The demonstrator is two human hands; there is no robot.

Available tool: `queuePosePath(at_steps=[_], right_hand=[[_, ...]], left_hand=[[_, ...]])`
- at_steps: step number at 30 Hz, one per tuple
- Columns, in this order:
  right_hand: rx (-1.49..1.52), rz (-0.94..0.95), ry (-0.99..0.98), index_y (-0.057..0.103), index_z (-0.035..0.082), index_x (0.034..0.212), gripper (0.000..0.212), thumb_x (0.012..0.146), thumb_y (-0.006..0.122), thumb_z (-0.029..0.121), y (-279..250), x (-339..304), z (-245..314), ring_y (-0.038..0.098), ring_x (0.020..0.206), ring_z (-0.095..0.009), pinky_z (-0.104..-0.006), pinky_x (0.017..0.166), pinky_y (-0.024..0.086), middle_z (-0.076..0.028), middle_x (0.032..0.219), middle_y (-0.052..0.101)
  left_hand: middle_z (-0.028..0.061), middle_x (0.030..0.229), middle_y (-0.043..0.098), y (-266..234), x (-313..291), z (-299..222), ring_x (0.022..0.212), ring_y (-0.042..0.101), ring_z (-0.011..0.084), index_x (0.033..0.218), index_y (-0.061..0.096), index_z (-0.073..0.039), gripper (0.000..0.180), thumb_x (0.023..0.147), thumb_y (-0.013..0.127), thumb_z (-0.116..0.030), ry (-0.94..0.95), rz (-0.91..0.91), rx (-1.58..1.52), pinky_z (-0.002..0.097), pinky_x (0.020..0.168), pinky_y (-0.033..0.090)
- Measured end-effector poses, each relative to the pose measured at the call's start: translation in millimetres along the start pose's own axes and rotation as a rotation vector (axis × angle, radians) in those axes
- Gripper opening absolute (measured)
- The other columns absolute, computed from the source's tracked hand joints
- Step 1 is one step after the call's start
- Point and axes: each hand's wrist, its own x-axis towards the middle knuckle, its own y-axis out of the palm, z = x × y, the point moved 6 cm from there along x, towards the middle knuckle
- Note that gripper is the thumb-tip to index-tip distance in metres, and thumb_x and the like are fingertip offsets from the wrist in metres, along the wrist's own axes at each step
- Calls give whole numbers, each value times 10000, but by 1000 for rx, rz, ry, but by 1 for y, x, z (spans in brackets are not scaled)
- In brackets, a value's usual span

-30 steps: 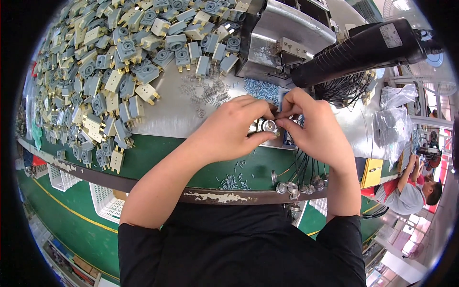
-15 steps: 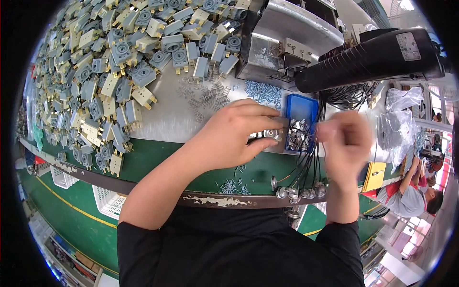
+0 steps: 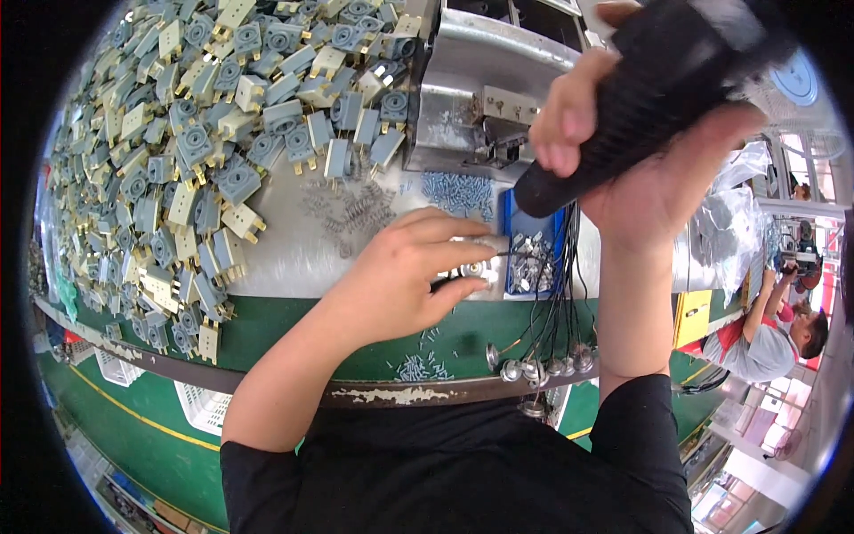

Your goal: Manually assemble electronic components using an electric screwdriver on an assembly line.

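My right hand (image 3: 654, 200) is wrapped round the black cylindrical body of an electric screwdriver (image 3: 642, 84), which slants with its narrow end toward the blue tray. Its tip is hidden from me. Between the thumb and fingers of my left hand (image 3: 405, 276) is a small round metal part (image 3: 476, 268), partly covered by the fingers. Just right of that hand stands the blue tray (image 3: 510, 214) with small shiny metal pieces (image 3: 534, 262) in it. Black wires (image 3: 567, 276) run down past the tray to several round metal caps (image 3: 534, 369) at the table's front edge.
A big heap of grey and cream switch-like blocks (image 3: 191, 142) covers the left side. Springs (image 3: 351, 205) and bluish screws (image 3: 458, 191) lie behind my left hand, with more screws (image 3: 420, 367) near the front edge. A metal fixture (image 3: 498, 76) stands behind; a co-worker (image 3: 756, 343) sits far right.
My right hand has moved up from beside the wires and taken hold of the electric screwdriver, now tilted more steeply. My left hand keeps the metal part. The whole view has shifted slightly.
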Motion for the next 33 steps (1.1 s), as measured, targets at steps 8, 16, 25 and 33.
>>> queuePosePath(at_steps=[8, 16, 25, 33], right_hand=[[139, -34, -432, 438, 3, 1426, 1089, 888, 331, 944, -21, 23, 22, 608, 599, -297, -444, 604, 514, -164, 725, 588], [-130, -302, -424, 442, -7, 1434, 1247, 767, 299, 1036, -23, 30, 17, 516, 579, -193, -402, 610, 476, -51, 716, 526], [-11, -183, -420, 461, -8, 1407, 1237, 778, 251, 1036, -27, 38, 11, 527, 585, -204, -386, 609, 468, -65, 733, 548], [28, -163, -365, 486, 17, 1361, 1157, 821, 248, 1013, -22, 38, 9, 533, 579, -215, -388, 605, 471, -87, 738, 574]], left_hand=[[140, 1203, 756, -2, -2, 1, 1070, 712, 337, 1110, 784, -54, 326, 801, 867, -119, -18, -16, -12, 438, 927, 570], [115, 1219, 751, -2, -2, 2, 1094, 704, 324, 1120, 780, -60, 323, 814, 857, -129, -24, 10, 0, 439, 949, 564], [113, 1226, 747, -1, -1, 2, 1093, 704, 325, 1121, 779, -61, 321, 816, 851, -128, -22, 18, -7, 436, 950, 564], [124, 1210, 751, -3, -1, 2, 1080, 707, 326, 1109, 781, -51, 306, 821, 849, -126, -18, 11, -9, 434, 941, 566]])
